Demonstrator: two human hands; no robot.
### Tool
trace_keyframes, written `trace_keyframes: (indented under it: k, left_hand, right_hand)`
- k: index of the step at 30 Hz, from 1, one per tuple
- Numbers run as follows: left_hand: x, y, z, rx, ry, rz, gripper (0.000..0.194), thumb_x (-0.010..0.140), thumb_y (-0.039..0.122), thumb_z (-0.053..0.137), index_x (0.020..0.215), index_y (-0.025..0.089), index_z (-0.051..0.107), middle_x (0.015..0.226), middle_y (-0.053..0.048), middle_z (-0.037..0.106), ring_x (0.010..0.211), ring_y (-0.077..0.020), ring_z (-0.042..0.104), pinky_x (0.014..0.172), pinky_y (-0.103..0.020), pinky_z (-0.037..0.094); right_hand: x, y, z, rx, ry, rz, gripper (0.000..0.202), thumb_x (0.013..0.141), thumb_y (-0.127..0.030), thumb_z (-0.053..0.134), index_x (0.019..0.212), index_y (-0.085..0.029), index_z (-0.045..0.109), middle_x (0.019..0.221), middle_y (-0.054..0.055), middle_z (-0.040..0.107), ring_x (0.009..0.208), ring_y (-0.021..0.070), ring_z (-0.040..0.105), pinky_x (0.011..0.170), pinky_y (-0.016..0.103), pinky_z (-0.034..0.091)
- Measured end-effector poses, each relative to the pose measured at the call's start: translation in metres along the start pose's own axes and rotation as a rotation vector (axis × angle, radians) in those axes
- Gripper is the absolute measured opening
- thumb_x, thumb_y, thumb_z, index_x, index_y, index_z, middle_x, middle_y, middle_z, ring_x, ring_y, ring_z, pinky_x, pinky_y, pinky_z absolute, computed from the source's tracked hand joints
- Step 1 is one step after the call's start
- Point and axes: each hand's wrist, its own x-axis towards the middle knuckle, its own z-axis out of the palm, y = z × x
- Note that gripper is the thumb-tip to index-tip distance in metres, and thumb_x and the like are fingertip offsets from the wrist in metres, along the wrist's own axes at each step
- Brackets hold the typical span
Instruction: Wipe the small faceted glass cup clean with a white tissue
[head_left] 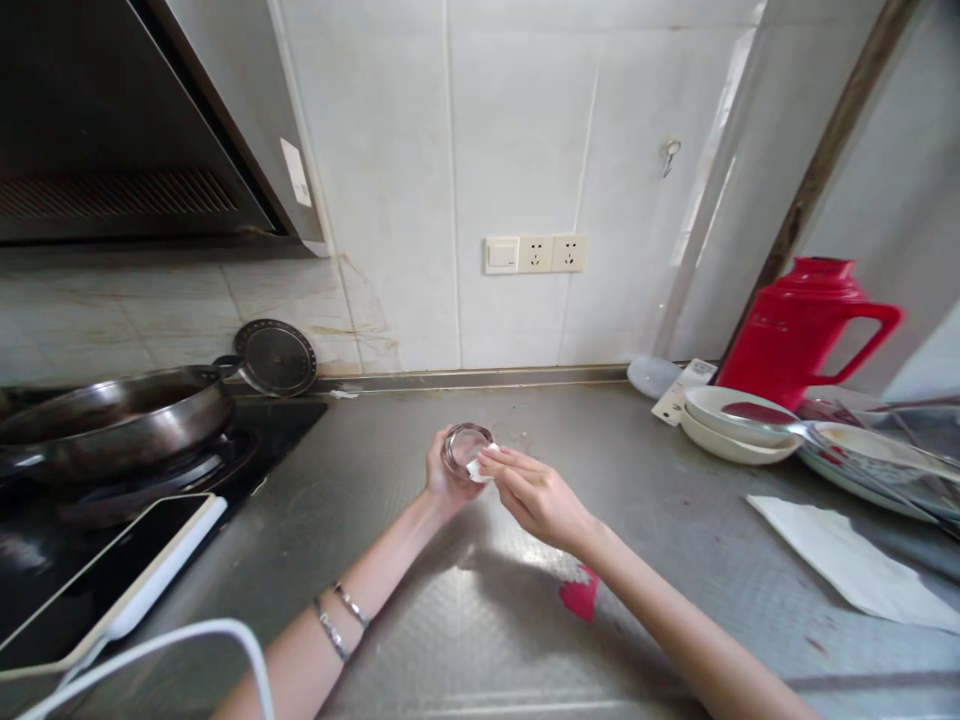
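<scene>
Near the middle of the view, my left hand [445,482] is wrapped round a small clear glass jar [466,440], its round rim tilted toward me above the metal counter. My right hand [534,492] pinches a small piece of white tissue [480,466] against the right side of the jar's rim. The fingertips of both hands are close together at the jar. My left palm is partly hidden behind the glass.
A pan [127,420] sits on the black stove at left, with a phone [112,580] and white cable [217,628] nearer me. Right are a red thermos [795,325], stacked bowls [739,440], plates and a white paper sheet [851,560]. A red patch [579,595] marks the counter [420,640].
</scene>
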Motion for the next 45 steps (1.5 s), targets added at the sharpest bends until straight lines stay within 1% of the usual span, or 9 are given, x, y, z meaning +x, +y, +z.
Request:
trace_keyframes:
  k: [5, 10, 14, 19, 23, 30, 36, 41, 45]
  left_hand:
    - [0.007, 0.006, -0.008, 0.256, -0.016, 0.111, 0.056, 0.077, 0.064, 0.044, 0.091, 0.013, 0.063, 0.062, -0.005, 0.065, 0.034, -0.0119, 0.048, 0.032, -0.021, 0.029]
    - [0.012, 0.007, -0.013, 0.502, 0.071, 0.215, 0.052, 0.074, 0.063, 0.054, 0.089, 0.013, 0.062, 0.062, -0.001, 0.061, 0.043, -0.0118, 0.054, 0.035, -0.020, 0.041]
    - [0.013, 0.005, -0.015, 0.677, 0.084, 0.280, 0.052, 0.072, 0.062, 0.059, 0.097, 0.016, 0.061, 0.064, 0.001, 0.061, 0.045, -0.0112, 0.055, 0.038, -0.019, 0.042]
    - [0.009, 0.005, -0.011, 0.835, -0.015, 0.273, 0.053, 0.073, 0.056, 0.060, 0.113, 0.022, 0.056, 0.078, -0.001, 0.063, 0.048, -0.0120, 0.059, 0.038, -0.019, 0.041]
    - [0.012, 0.001, -0.010, 0.899, -0.015, 0.358, 0.069, 0.062, 0.042, 0.076, 0.121, 0.022, 0.048, 0.090, -0.002, 0.060, 0.054, -0.0099, 0.054, 0.040, -0.019, 0.039]
    - [0.021, -0.009, -0.020, 1.057, 0.069, 0.595, 0.084, 0.046, 0.033, 0.087, 0.115, 0.019, 0.042, 0.109, -0.008, 0.058, 0.090, -0.0198, 0.060, 0.084, -0.035, 0.046]
    - [0.016, -0.011, -0.017, 1.220, 0.103, 0.718, 0.094, 0.044, 0.030, 0.088, 0.125, 0.021, 0.040, 0.121, -0.013, 0.054, 0.114, -0.0306, 0.053, 0.099, -0.045, 0.038]
    - [0.017, -0.012, -0.018, 1.268, 0.112, 0.758, 0.102, 0.045, 0.025, 0.087, 0.132, 0.020, 0.035, 0.122, -0.015, 0.053, 0.117, -0.0312, 0.051, 0.100, -0.047, 0.038]
    - [0.015, -0.015, -0.017, 1.346, 0.064, 0.804, 0.105, 0.045, 0.026, 0.087, 0.134, 0.020, 0.034, 0.125, -0.015, 0.053, 0.119, -0.0325, 0.050, 0.102, -0.049, 0.038]
  right_hand:
    - [0.019, 0.024, 0.004, 0.286, 0.305, 0.493, 0.030, 0.094, -0.029, 0.041, 0.108, -0.022, 0.067, 0.111, 0.007, 0.071, 0.103, 0.0223, 0.066, 0.090, 0.035, 0.052]
    - [0.041, 0.059, 0.026, 0.675, 0.506, 0.717, 0.032, 0.086, -0.043, 0.052, 0.098, -0.020, 0.071, 0.102, 0.004, 0.071, 0.095, 0.0214, 0.064, 0.087, 0.036, 0.051]
    - [0.034, 0.070, 0.045, 1.059, 0.606, 0.870, 0.032, 0.073, -0.045, 0.066, 0.090, -0.018, 0.071, 0.094, 0.003, 0.070, 0.088, 0.0181, 0.062, 0.085, 0.034, 0.052]
    - [0.017, 0.069, 0.052, 1.173, 0.603, 0.946, 0.031, 0.068, -0.042, 0.068, 0.084, -0.016, 0.069, 0.076, 0.002, 0.071, 0.076, 0.0185, 0.065, 0.084, 0.036, 0.052]
    - [0.015, 0.066, 0.052, 1.235, 0.577, 0.953, 0.025, 0.063, -0.037, 0.070, 0.074, -0.015, 0.069, 0.074, 0.004, 0.072, 0.075, 0.0212, 0.067, 0.080, 0.035, 0.052]
    - [0.016, 0.066, 0.052, 1.238, 0.588, 0.974, 0.041, 0.072, -0.055, 0.061, 0.053, -0.019, 0.057, 0.070, 0.010, 0.071, 0.088, 0.0268, 0.068, 0.076, 0.035, 0.052]
    - [0.014, 0.069, 0.053, 1.194, 0.552, 1.022, 0.029, 0.060, -0.034, 0.077, 0.080, -0.019, 0.063, 0.080, 0.005, 0.074, 0.079, 0.0206, 0.069, 0.071, 0.030, 0.053]
    - [0.010, 0.073, 0.051, 1.257, 0.409, 1.029, 0.027, 0.065, -0.029, 0.065, 0.091, -0.020, 0.067, 0.090, 0.007, 0.075, 0.084, 0.0221, 0.070, 0.076, 0.034, 0.055]
    - [0.009, 0.074, 0.050, 1.317, 0.349, 1.052, 0.031, 0.075, -0.038, 0.051, 0.093, -0.019, 0.067, 0.087, 0.007, 0.075, 0.082, 0.0224, 0.070, 0.077, 0.038, 0.055]
